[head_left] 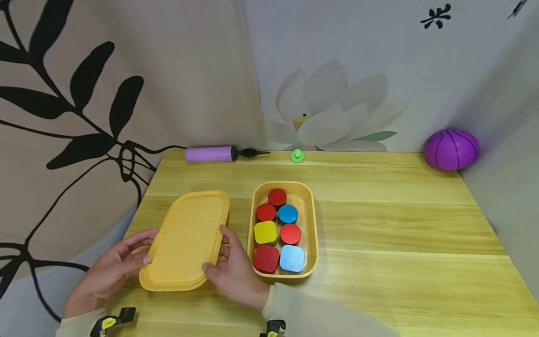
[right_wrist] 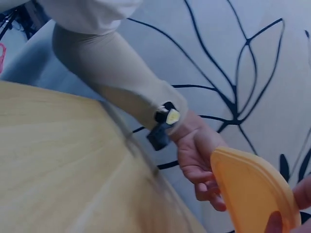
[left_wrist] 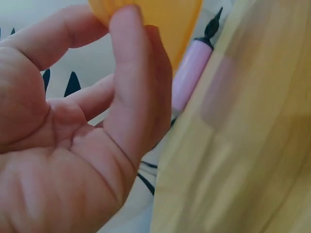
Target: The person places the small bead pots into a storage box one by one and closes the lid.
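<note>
A flat yellow-orange plastic lid (head_left: 187, 243) is held up between both hands over the left part of the table. My left hand (head_left: 120, 269) pinches its left edge between thumb and fingers; the left wrist view shows the lid's corner (left_wrist: 165, 24) at the fingertips. On the lid's right edge, my right hand (head_left: 236, 269) grips with thumb and fingers. In the right wrist view the lid (right_wrist: 252, 194) is tilted. Just right of the right hand sits an open yellow-orange box (head_left: 309, 224) with several red, blue and yellow blocks, round and square, such as a yellow block (head_left: 265, 231).
A purple hand pump (head_left: 210, 154) lies along the back edge of the wooden table (head_left: 391, 224). Beside it is a small green toy (head_left: 296, 155) with a face. A purple ball (head_left: 452, 150) rests at the back right corner, by the wall.
</note>
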`<state>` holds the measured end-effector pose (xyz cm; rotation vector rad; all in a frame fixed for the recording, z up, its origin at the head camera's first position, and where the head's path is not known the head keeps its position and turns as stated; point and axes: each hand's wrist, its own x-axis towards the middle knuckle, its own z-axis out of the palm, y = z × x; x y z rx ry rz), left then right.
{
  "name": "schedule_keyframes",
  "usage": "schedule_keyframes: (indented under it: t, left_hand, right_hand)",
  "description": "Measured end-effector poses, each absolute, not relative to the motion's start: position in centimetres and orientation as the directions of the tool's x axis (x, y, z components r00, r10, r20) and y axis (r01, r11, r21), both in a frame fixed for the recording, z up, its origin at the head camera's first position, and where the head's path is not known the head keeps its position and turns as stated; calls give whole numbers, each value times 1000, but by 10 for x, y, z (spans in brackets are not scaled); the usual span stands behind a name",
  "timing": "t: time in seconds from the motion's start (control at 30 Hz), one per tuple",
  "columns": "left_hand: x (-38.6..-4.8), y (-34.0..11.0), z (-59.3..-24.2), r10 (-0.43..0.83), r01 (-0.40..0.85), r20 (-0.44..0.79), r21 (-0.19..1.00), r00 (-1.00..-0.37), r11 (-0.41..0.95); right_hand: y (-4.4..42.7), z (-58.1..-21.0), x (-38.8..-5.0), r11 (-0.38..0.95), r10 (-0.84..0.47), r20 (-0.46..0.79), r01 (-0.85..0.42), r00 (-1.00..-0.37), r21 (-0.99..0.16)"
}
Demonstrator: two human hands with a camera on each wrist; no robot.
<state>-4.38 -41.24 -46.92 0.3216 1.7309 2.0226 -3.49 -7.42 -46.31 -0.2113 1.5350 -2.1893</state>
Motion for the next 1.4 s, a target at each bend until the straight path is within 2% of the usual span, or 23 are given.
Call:
schedule_keyframes:
  t: [0.13,0.37,0.57,0.67,1.07,1.4]
  left_hand:
    - [-46,-403,-461,486,-167,-81,977,-870,-136]
    - [-47,-382,-448,470,-153,-105,986,-877,-64]
    - [-51,-361,-440,535,-89,2,985,-845,-145]
    - [-54,-349,-436,546,-69,19,988,-838,-140]
    - [-70,-308,-431,551,-64,-28,997,-834,-46]
    - [-83,-272,-430,554,-7,-33,999,-832,49]
  right_hand:
    - [-61,-454,-42,-273,-431,-136,272,-892,-923]
    - [-32,-442,-51,-229,-430,-156,275,-889,-934]
    - [-5,-434,-56,-187,-423,-168,267,-891,-945]
    - [6,-432,-61,-189,-422,-168,268,-891,-945]
    - [53,-421,-89,-178,-469,-215,330,-857,-927]
    - [91,-415,-121,-142,-327,-213,271,-921,-952]
